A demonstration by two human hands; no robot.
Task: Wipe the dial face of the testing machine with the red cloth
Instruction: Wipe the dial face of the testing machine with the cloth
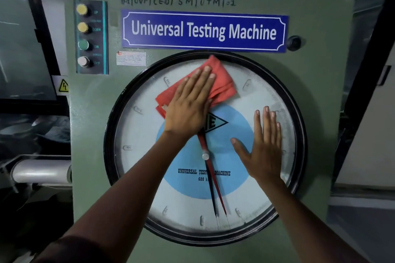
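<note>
Flat-palmed, the left hand (190, 102) presses the red cloth (222, 85) high on the dial face (149, 177) (right hand (263, 149) spread bare beside it), unwiped glass lying mostly below.

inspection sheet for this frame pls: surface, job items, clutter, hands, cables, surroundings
Surface: green panel, upright, facing the camera; blue nameplate above the dial.
Job's things: dial glass in a black rim; two needles point down, slightly right. Red cloth, folded, pressed flat on the dial's upper part.
Clutter: nothing seen on the dial apart from the cloth and hands.
Hands: left hand flat, palm pressing the cloth. Right hand flat and empty, resting on the dial's right side.
Cables: nothing seen.
Surroundings: four buttons marked UP, DOWN, ON, OFF at upper left; hazard sticker on the left edge; knob right of the nameplate; posters on the wall behind, blurred.
</note>
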